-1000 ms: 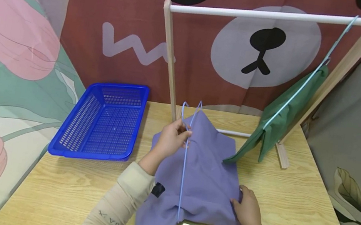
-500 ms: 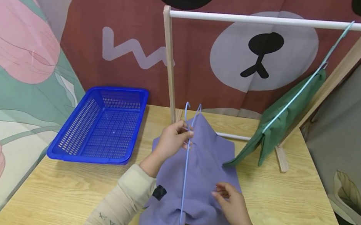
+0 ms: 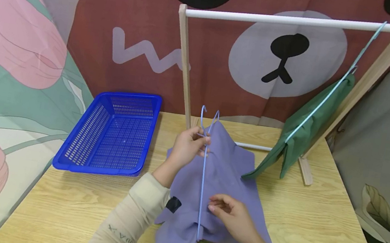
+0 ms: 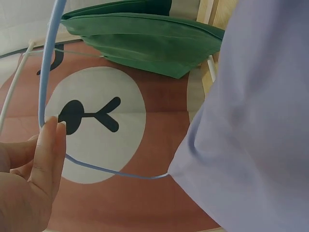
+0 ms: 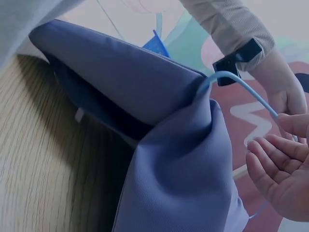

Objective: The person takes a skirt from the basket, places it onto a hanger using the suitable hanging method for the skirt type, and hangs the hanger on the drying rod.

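Note:
My left hand [image 3: 185,148] pinches a light blue wire hanger [image 3: 201,189] just below its hook, holding it above the table. A purple garment [image 3: 226,176] drapes over the hanger and spreads down to the tabletop, its lower left corner trailing toward the front edge. Folds and an open layer of the purple garment [image 5: 183,154] show in the right wrist view, along with a small pale tag [image 5: 79,115]. My right hand [image 3: 231,217] is over the garment, right of the hanger's long side, fingers loosely bent with nothing between them.
A wooden rack [image 3: 185,57] with a white top rail [image 3: 293,21] stands at the back. On its right end hangs a green garment [image 3: 312,118] on a pale blue hanger. A blue plastic basket [image 3: 70,168] sits on the table [image 3: 72,208] at the left.
My right hand has let go of the garment's right edge and moved left, close to the hanger. My left hand keeps its grip on the hanger in nearly the same place.

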`<state>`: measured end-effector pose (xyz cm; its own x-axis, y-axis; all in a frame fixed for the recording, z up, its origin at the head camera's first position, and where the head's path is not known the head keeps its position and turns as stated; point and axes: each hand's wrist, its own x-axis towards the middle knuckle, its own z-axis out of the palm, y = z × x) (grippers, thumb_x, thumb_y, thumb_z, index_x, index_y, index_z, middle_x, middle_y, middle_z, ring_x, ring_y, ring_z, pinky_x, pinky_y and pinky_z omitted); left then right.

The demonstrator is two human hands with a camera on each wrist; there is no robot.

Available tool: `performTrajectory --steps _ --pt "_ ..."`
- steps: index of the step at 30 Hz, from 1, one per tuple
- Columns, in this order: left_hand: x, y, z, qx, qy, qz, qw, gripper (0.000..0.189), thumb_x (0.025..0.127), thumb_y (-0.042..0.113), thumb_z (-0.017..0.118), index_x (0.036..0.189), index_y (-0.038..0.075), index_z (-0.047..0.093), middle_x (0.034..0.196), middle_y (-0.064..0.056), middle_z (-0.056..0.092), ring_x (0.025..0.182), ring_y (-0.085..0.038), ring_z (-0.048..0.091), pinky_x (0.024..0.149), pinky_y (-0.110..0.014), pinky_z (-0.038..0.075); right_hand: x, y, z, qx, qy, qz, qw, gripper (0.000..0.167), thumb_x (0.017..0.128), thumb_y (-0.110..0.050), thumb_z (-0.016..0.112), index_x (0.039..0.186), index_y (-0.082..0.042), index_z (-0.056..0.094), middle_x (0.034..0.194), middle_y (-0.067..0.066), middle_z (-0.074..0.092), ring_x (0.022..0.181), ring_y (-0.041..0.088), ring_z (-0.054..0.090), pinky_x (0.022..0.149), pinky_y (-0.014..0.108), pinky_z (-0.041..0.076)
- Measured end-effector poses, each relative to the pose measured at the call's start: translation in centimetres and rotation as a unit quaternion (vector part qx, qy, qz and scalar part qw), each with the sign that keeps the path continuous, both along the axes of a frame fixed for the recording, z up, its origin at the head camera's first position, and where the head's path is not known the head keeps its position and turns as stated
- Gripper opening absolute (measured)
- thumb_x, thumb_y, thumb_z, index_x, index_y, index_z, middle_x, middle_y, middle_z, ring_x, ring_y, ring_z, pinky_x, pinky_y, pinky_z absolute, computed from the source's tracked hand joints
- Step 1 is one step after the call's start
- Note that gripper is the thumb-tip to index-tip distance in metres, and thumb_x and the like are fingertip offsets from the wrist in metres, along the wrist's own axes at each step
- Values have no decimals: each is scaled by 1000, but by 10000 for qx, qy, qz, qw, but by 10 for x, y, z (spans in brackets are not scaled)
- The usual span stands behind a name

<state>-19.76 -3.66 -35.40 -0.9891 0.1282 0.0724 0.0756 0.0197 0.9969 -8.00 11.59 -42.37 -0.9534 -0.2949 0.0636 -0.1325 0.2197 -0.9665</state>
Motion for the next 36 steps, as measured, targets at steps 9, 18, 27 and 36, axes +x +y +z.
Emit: performTrajectory --steps 9,18,27,36 --pt "-1 2 4 20 92 45 9999 7 81 -1 55 80 -4 49 79 -23 58 55 -19 59 57 -39 50 6 -14 9 -214 -201 61 9996 29 78 -10 62 99 10 55 83 11 58 72 11 56 65 25 47" --pt "-4 3 7 -16 121 52 9999 7 81 1 56 85 -4 54 80 -23 56 61 -30 60 56 -32 50 9 -27 17 -452 -426 -231 9978 16 77 3 59 90 11 52 73 9 52 60 10 52 54 25 48" --pt "-7 -4 10 -1171 895 -51 9891 12 81 8 59 88 -1 59 70 -14 56 55 -12 56 55 -24 49 11 -22 23 -165 -68 -348 9992 8 78 8 54 82 3 48 70 6 47 55 9 47 46 24 44" --pt "-16 -15 13 -1483 1806 134 9722 20 79 16 63 90 0 60 86 -8 60 79 -18 56 72 -25 45 6 -8 36 -406 213 -221 9987 6 80 7 51 82 5 45 69 7 47 56 8 48 46 27 44"
